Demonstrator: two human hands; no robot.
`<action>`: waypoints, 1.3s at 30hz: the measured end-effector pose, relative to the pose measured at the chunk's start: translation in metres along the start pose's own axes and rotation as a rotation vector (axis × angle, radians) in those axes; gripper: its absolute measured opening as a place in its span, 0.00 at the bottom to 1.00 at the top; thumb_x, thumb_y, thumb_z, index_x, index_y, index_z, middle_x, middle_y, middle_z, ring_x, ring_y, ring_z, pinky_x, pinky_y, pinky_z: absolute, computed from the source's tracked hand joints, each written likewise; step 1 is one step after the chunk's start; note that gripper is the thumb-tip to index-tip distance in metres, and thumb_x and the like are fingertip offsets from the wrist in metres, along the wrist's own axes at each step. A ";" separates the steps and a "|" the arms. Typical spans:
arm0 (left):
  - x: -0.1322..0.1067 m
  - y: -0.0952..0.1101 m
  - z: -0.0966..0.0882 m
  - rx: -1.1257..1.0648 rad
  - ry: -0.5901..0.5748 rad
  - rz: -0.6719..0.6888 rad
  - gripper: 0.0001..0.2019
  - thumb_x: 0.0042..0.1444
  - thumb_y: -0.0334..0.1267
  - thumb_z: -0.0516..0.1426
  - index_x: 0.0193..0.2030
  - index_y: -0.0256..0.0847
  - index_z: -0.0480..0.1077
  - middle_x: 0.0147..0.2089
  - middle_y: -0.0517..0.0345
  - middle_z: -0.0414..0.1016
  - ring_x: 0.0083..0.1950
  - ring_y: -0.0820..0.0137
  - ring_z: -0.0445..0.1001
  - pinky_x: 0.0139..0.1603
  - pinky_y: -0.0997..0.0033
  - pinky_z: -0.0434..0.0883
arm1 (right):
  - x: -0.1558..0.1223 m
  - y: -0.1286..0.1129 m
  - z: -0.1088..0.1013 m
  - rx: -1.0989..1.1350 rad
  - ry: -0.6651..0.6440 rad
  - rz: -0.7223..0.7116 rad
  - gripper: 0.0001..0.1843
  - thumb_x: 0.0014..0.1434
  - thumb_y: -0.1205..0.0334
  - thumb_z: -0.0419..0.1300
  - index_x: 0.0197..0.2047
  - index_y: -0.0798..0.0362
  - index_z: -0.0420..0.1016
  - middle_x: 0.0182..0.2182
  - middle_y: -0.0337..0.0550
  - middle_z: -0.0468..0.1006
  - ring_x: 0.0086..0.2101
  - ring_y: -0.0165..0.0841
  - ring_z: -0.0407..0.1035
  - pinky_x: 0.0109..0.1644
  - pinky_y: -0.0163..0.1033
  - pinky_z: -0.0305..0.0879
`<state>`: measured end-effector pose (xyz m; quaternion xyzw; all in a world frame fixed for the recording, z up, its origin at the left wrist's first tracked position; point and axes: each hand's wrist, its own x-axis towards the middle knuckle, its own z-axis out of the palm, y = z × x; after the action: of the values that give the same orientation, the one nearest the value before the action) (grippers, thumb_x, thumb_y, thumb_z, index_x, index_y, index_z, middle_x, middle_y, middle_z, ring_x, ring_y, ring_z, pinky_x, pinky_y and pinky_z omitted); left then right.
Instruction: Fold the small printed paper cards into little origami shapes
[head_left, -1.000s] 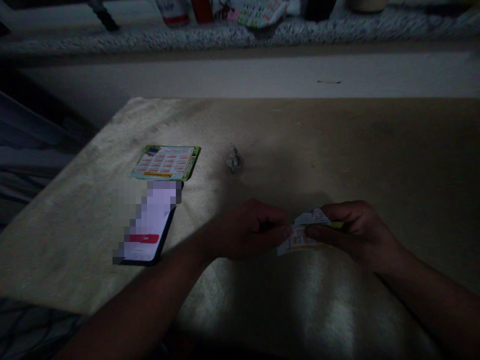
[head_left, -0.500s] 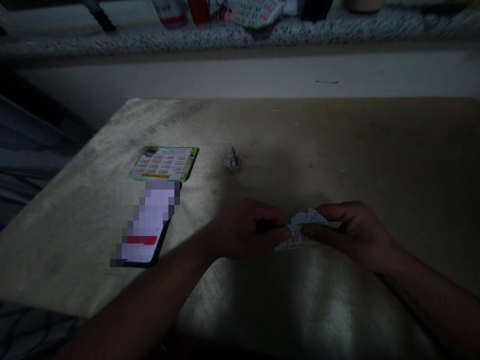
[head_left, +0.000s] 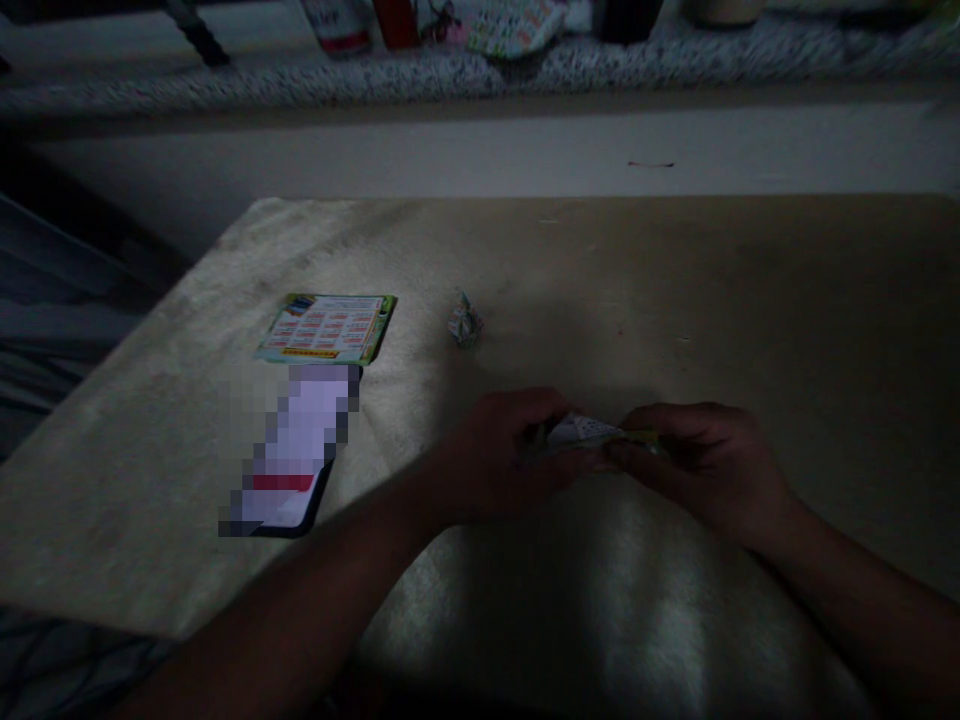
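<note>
Between my two hands, a little above the table, is a folded piece of printed paper [head_left: 581, 430] in white, green and yellow. My left hand [head_left: 521, 450] pinches its left part between thumb and fingers. My right hand [head_left: 697, 455] grips the right end, its thumb on the near side. Fingers cover much of the paper, so its full shape is hidden. Beyond my left hand, a small folded paper piece [head_left: 466, 322] with similar print stands on the table.
A printed calendar card [head_left: 326, 328] lies on the table [head_left: 735, 290] at the left. Nearer to me is a phone [head_left: 307, 440] with a lit, blurred-out screen. Behind the table, a speckled stone sill [head_left: 420, 78] carries a red container [head_left: 395, 22] and other items.
The paper in my hands has turned and been pressed flatter, showing less of its printed face. My left hand has shifted its grip along it. The phone, card and standing paper piece stay put.
</note>
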<state>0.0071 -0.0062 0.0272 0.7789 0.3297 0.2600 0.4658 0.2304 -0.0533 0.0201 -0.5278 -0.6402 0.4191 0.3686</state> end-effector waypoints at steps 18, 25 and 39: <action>-0.002 -0.007 0.009 -0.484 0.029 -0.364 0.15 0.53 0.46 0.67 0.37 0.34 0.78 0.28 0.59 0.75 0.25 0.77 0.70 0.24 0.81 0.66 | 0.000 0.002 -0.003 0.193 0.032 -0.002 0.08 0.55 0.58 0.70 0.27 0.50 0.81 0.21 0.38 0.75 0.22 0.27 0.65 0.23 0.31 0.62; -0.002 -0.007 0.009 -0.264 0.106 -0.185 0.11 0.57 0.43 0.65 0.36 0.35 0.78 0.26 0.61 0.73 0.24 0.78 0.67 0.23 0.80 0.62 | 0.000 0.005 0.002 0.143 0.100 -0.095 0.05 0.56 0.61 0.69 0.29 0.49 0.81 0.21 0.36 0.75 0.22 0.26 0.66 0.23 0.31 0.62; 0.000 -0.014 0.004 0.367 0.307 0.541 0.06 0.63 0.34 0.61 0.46 0.39 0.77 0.45 0.52 0.81 0.47 0.68 0.78 0.50 0.67 0.73 | 0.002 0.000 0.003 0.434 0.049 -0.042 0.06 0.57 0.65 0.70 0.40 0.48 0.85 0.24 0.39 0.85 0.24 0.31 0.80 0.28 0.31 0.78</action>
<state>0.0055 -0.0034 0.0127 0.8606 0.2189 0.4243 0.1773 0.2271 -0.0517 0.0193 -0.4327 -0.5367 0.5264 0.4976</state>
